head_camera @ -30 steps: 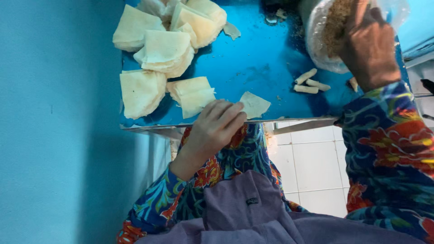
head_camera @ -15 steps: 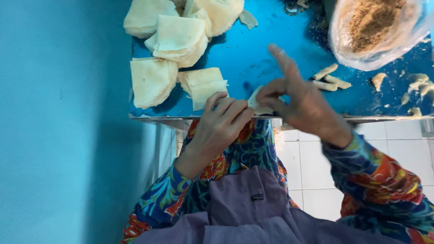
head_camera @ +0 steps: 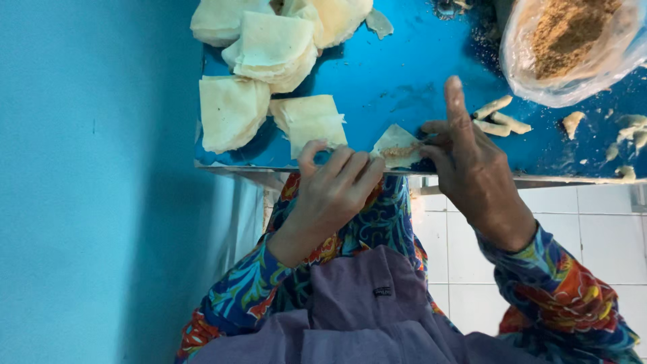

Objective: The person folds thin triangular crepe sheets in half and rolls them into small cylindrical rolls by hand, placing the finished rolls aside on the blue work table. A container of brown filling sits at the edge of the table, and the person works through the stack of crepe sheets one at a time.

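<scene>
Since half a second ago, right hand (head_camera: pixel 472 168) has settled onto the small wrapper, its index finger now raised straight up; left hand has barely shifted.

Far left of frame: plain turquoise wall (head_camera: pixel 87 182), no markings.

Upper left to upper centre: pale cream pastry wrappers (head_camera: pixel 269 47), quarter-round sheets, stacked and overlapping on the blue table (head_camera: pixel 397 74); two separate stacks lie lower, nearer the table's front edge.

Centre left: left hand (head_camera: pixel 333 185), fingers curled at the table edge, fingertips pressing on the left corner of the small wrapper; no full grasp visible.

Centre: small wrapper (head_camera: pixel 396 143), cream, roughly triangular, lying flat at the front edge of the table between both hands, with a thin line of brown filling (head_camera: pixel 402 152) across its lower part.

Centre right: right hand, thumb and lower fingers pinched narrowly at the wrapper's right edge; whether it grips filling or pastry cannot be told.

Right of the raised finger: finished rolls (head_camera: pixel 500 118), thin pale sticks lying together.

Upper right: clear plastic bag (head_camera: pixel 573 47), rounded, open, holding brown crumbly filling; no label seen.

Far right: scattered pastry scraps (head_camera: pixel 623 131).

Lower frame: floral sleeves, purple apron (head_camera: pixel 364 310), white floor tiles (head_camera: pixel 586 236).
</scene>
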The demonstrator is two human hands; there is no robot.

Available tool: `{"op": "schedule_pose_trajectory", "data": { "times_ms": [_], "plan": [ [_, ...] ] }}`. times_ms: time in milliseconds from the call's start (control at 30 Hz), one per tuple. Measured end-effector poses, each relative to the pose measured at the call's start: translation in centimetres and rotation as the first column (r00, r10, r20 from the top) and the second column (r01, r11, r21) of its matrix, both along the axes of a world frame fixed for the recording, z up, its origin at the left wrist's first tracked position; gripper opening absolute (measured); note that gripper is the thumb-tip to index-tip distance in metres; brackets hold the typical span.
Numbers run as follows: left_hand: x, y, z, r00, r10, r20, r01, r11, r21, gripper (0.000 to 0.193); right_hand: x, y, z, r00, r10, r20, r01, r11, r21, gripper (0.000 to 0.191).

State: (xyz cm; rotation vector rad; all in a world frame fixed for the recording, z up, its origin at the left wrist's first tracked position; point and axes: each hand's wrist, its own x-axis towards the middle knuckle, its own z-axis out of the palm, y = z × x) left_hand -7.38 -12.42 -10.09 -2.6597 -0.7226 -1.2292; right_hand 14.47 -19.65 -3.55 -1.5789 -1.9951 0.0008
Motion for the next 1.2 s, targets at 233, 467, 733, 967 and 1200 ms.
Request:
{"op": "schedule_pose_trajectory", "data": {
  "times_ms": [233, 467, 733, 967, 1200],
  "plan": [
    [0.6, -1.2, 0.0, 0.997, -0.070, 0.037, 0.075, 0.986, -0.148, 0.025, -0.6, 0.6, 1.0, 0.989, -0.032, 0.141, 0.045, 0.995, -0.091, 0.094],
    [1.1, -1.6, 0.1, 0.994, -0.095, 0.052, 0.105, 0.969, -0.226, 0.036, -1.1, 0.7, 1.7, 0.994, -0.080, 0.078, 0.096, 0.969, -0.226, 0.091],
    [1.3, -1.0, 0.6, 0.991, -0.125, 0.048, 0.134, 0.954, -0.269, 0.029, -1.0, 0.9, 1.6, 0.983, 0.022, 0.184, 0.002, 0.992, -0.129, 0.085],
    [1.3, -0.1, 0.6, 0.984, -0.169, 0.061, 0.179, 0.921, -0.346, 0.029, -0.1, 0.6, 2.2, 0.994, 0.065, -0.092, -0.087, 0.964, -0.250, 0.085],
    [1.5, 0.3, 0.7, 0.981, -0.184, 0.060, 0.193, 0.913, -0.361, 0.027, -0.2, 0.9, 1.8, 0.972, 0.050, -0.228, -0.111, 0.960, -0.259, 0.086]
  ]
}}
